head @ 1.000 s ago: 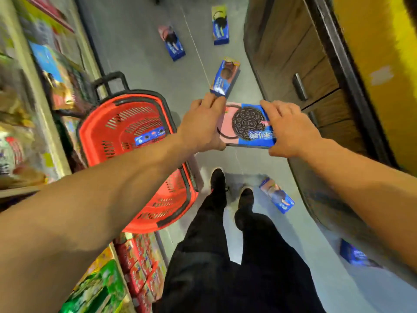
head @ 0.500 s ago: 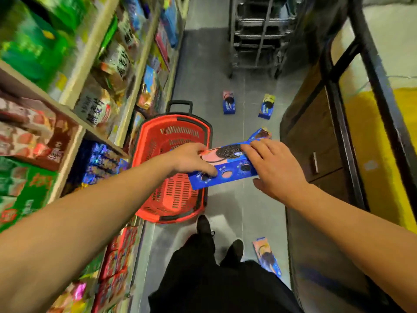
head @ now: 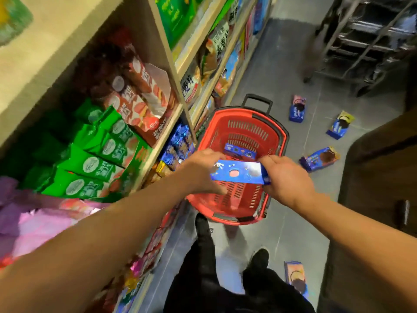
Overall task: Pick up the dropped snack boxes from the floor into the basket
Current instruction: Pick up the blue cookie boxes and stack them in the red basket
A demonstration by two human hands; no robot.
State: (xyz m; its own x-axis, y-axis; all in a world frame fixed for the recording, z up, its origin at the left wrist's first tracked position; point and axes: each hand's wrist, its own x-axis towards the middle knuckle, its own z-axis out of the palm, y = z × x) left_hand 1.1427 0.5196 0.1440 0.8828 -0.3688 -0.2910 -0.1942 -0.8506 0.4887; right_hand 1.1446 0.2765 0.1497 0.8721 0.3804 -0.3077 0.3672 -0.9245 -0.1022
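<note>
1. Nearest the camera: the person's dark trouser legs and two black shoes on the grey floor; one dropped cookie box lies flat just beside the right shoe, not yet collected.
2. Hands: the left hand and right hand hold one blue cookie box between them by its two short ends, above the open red basket; the left fingers curl under the near end, the right fingers are pressed together around the far end; the thumbs' contact is blurred and I cannot tell how they sit.
3. Basket: it stands on the floor against the foot of the shelving; one blue box already lies inside near its far wall.
4. Floor beyond: three more boxes remain, one brown-and-blue just right of the basket, then one yellow-topped and one pink-topped, well apart from it.
5. Judgement: the held box is over the opening and ready for lowering; the task is well short of half done.
6. Risks: released unevenly, the box may tip on one end and strike the rim, falling out; dropped from height, it may dent or crush the box beneath; the box near the right shoe may be trodden on when stepping; a knock may push the basket against the low shelf stock.
</note>
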